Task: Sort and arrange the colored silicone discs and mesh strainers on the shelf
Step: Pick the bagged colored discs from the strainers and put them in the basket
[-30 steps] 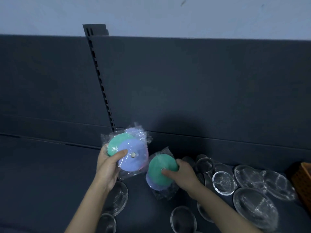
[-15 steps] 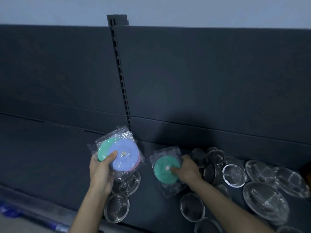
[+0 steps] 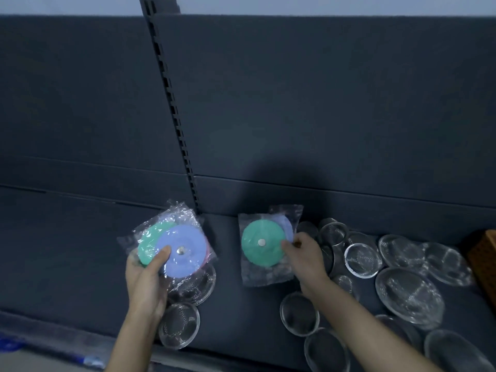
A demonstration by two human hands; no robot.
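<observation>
Nearest, at the shelf's front, strainers in clear wrap are being left loose, one beside the left wrist and more spread to the right. Just beyond, the left packet is being held up off the shelf by the left grip. The thumb is being pressed on the purple disc's face and the fingers are curled behind. The packet's face is being tilted toward the camera, its long axis slanting up and right. The right packet, a green disc over a purple one, appears to be lying flat on the shelf. Its right edge is being pinched by the right grip, so the packet lies directly left of that grip, its long axis running front to back. A gap of bare shelf is being kept between the two packets. Farther back, the upright is standing between them.
</observation>
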